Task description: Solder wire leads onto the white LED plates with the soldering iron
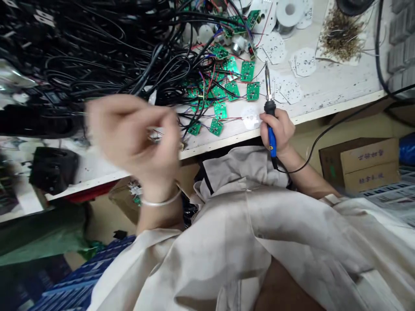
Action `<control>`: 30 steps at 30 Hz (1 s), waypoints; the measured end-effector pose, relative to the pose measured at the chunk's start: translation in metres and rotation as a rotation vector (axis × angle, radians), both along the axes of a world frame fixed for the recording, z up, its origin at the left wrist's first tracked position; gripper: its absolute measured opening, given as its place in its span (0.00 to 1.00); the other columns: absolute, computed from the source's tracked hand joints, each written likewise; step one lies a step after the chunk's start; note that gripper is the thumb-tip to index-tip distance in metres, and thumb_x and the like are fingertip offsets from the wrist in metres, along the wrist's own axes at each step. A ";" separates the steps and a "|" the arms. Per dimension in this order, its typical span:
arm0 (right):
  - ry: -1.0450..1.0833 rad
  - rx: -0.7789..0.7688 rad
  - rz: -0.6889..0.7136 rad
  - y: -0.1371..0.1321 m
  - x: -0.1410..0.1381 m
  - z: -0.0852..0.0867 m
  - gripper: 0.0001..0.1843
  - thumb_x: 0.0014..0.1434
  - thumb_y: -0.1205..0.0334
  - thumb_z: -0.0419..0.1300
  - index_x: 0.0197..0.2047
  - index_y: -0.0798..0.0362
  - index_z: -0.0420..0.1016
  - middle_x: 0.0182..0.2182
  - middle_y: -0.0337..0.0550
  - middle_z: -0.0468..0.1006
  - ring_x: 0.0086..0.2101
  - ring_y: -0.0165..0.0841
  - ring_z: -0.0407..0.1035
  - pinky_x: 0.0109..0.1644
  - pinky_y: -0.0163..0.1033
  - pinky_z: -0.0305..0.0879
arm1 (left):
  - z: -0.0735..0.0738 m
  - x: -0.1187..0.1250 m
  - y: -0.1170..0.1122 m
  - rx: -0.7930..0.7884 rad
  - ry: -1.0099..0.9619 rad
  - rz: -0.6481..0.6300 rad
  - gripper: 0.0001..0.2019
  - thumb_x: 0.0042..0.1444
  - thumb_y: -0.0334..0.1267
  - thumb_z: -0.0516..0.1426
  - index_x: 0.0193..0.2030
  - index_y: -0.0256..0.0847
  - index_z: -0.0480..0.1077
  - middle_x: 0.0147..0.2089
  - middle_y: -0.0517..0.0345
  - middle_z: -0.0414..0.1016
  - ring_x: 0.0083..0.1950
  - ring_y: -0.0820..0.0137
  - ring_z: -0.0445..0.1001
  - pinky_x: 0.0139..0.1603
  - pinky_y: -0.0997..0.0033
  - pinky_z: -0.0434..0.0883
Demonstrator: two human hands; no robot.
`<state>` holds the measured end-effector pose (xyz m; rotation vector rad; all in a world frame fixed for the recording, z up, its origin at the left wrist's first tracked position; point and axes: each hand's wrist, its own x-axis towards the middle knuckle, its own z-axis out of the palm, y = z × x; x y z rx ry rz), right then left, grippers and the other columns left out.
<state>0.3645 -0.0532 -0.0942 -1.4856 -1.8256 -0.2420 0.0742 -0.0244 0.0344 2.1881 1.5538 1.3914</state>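
Observation:
My right hand (279,131) grips a blue-handled soldering iron (269,108), its metal tip pointing away from me over the bench. A white round circuit board (251,117) lies just beyond that hand, next to several green circuit boards (216,126) with red and black wires. My left hand (129,134) is blurred by motion, with a silver bangle (161,199) on its wrist. Its fingers pinch something small with red wires (154,136), too blurred to identify. A thick tangle of black cables (97,56) lies beyond that hand.
A solder spool (288,17), stacked white boards (304,61) and a paper of brown clippings (340,36) lie at the far right of the white bench (227,140). Below its edge stand a cardboard box (359,162) and a blue crate (81,276).

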 end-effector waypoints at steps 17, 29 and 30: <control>0.332 -0.200 0.193 -0.008 0.005 0.020 0.15 0.69 0.51 0.53 0.50 0.45 0.76 0.41 0.43 0.81 0.41 0.34 0.77 0.47 0.42 0.74 | -0.095 0.095 0.003 -0.345 0.270 -0.240 0.07 0.66 0.39 0.55 0.39 0.44 0.73 0.43 0.55 0.78 0.49 0.61 0.76 0.57 0.53 0.68; 1.092 -0.300 0.179 -0.025 0.016 0.035 0.20 0.66 0.42 0.56 0.35 0.48 0.78 0.15 0.28 0.66 0.11 0.22 0.57 0.15 0.30 0.52 | -0.092 0.095 0.004 -0.399 0.277 -0.250 0.06 0.65 0.38 0.55 0.37 0.44 0.70 0.43 0.54 0.78 0.50 0.59 0.76 0.56 0.52 0.67; 1.078 -0.312 0.181 -0.024 0.016 0.033 0.21 0.67 0.41 0.56 0.35 0.48 0.78 0.15 0.29 0.66 0.11 0.22 0.56 0.15 0.31 0.52 | -0.092 0.095 0.003 -0.388 0.278 -0.246 0.06 0.65 0.38 0.55 0.37 0.44 0.70 0.43 0.54 0.78 0.50 0.59 0.76 0.56 0.52 0.68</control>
